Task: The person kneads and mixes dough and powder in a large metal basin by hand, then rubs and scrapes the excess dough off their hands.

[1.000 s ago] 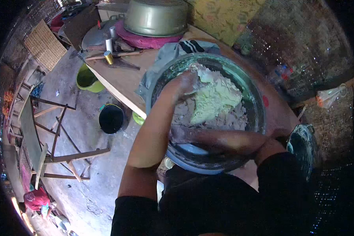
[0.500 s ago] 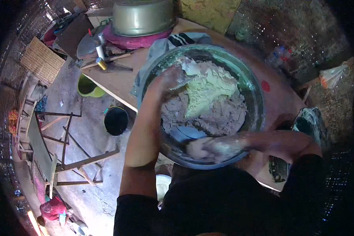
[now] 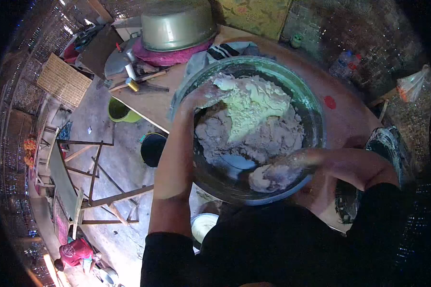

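Observation:
A wide metal basin (image 3: pixel 316 112) holds a lumpy grey-brown mass (image 3: pixel 277 138) with a paler, yellowish-white doughy patch (image 3: pixel 254 105) on top. At the basin's upper left, my left hand (image 3: pixel 209 94) touches the edge of the pale patch; its fingers blend into the dough and their grip is unclear. My right hand (image 3: pixel 272 178) is low inside the near side of the basin, coated in pale paste and curled closed. What lies inside that fist is hidden. Between the mass and the near wall, a patch of smooth bluish basin bottom (image 3: pixel 237 161) shows.
A wooden table (image 3: pixel 146 98) bears the basin, a grey cloth (image 3: pixel 196 60) and a large metal pot (image 3: pixel 177 28). On the floor are a green bucket (image 3: pixel 119 110), a dark bucket (image 3: pixel 153 149) and a wooden frame (image 3: pixel 117 196). A person in red (image 3: pixel 75 252) is at lower left.
My right hand has come out from beside the mass to the basin's near side, then moved slightly right and curled up. My left hand stays at the upper left.

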Motion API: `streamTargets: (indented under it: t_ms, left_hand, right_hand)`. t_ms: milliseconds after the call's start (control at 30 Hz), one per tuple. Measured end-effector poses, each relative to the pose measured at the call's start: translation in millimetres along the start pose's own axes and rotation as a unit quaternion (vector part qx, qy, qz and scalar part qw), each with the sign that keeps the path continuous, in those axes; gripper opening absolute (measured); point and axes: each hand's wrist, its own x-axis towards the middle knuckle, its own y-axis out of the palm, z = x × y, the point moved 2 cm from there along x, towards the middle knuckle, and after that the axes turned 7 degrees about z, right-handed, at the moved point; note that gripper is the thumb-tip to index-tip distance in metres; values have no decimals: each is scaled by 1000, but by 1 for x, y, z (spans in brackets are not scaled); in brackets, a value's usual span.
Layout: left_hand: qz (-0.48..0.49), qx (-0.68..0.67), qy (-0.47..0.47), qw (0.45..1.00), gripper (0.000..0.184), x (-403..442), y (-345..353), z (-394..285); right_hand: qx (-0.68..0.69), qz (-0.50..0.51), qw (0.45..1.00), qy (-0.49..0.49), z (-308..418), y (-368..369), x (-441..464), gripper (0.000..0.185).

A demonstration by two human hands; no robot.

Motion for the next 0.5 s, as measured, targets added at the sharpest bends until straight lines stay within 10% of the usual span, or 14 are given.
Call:
streamTargets:
  t_ms: [100, 233, 267, 300, 400, 500]
  left_hand:
    - [14, 34, -15, 999, 36, 1, 4, 3]
    - [91, 119, -70, 986, 35, 3, -2, -30]
    - [128, 151, -93, 976, 34, 4, -4, -42]
    - [168, 180, -111, 963, 34, 7, -7, -53]
    - [163, 108, -140, 971, 36, 12, -9, -55]
    - [116, 25, -149, 982, 38, 13, -11, -64]
  right_hand:
    - [-199, -86, 975, -36, 20, 8, 30, 17]
    - [145, -122, 973, -129, -34, -96, 148, 9]
    - [-181, -252, 951, 17, -29, -137, 165, 14]
    - [-484, -349, 787, 157, -9, -173, 173, 22]
    - [-836, -411, 285, 226, 69, -188, 176, 23]
    - [-841, -400, 271, 243, 61, -152, 174, 37]
